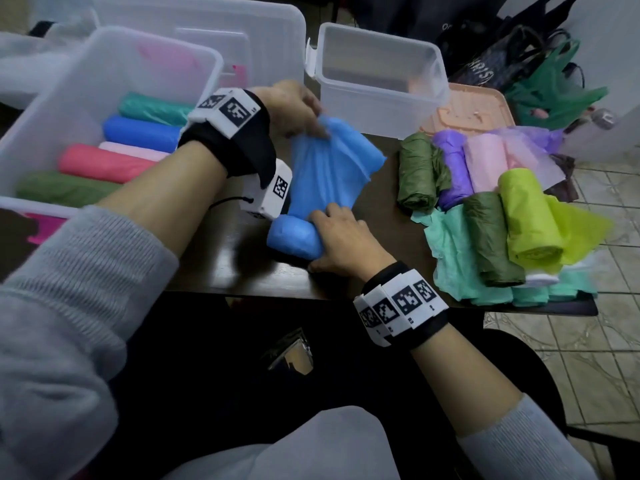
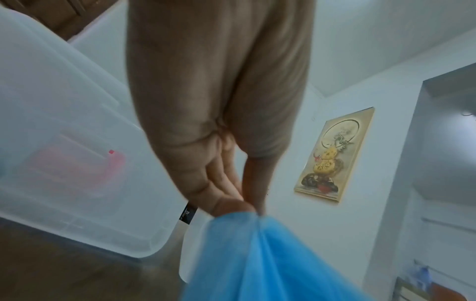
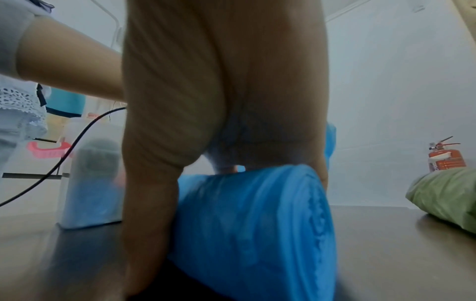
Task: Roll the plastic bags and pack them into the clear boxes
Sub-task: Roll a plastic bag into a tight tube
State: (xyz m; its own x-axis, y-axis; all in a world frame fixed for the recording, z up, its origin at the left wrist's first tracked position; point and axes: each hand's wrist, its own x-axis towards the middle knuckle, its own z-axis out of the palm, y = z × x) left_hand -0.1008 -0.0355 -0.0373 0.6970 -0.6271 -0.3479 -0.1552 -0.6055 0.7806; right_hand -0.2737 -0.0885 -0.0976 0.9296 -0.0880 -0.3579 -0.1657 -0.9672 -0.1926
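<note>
1. The blue plastic bag roll point(image 1: 294, 239) is pinned on the dark table point(image 1: 221, 268), directly under the right hand point(image 1: 341, 242); in the right wrist view its spiral end is turned toward the camera, and it is clearly not yet wound to the end.
2. The right hand is curled down over the roll, thumb at the near side, fingers over the far side. It is being held, not just touched.
3. The loose blue tail point(image 1: 325, 164) is stretched up and away from the roll to the left hand point(image 2: 226, 183), where its gathered end is pinched between thumb and fingertips.
4. Just left of the left wrist, the big clear box point(image 1: 41, 129) is seen already holding finished rolls: teal, blue, pink, red, green.
5. Beyond the left hand a smaller clear box point(image 1: 381, 77) stands with no rolls visible inside.
6. Right of the right hand, a heap of waiting rolls point(image 1: 491, 216) with trailing tails is piled at the table's edge.
7. Risk, as judged: if the tail is pulled too hard, the thin film could be stretched or torn.
8. If tension is lost, a slack, bunched wind would be produced, too fat for the box.
9. If the right hand's grip is eased, the layers could spring loose.
</note>
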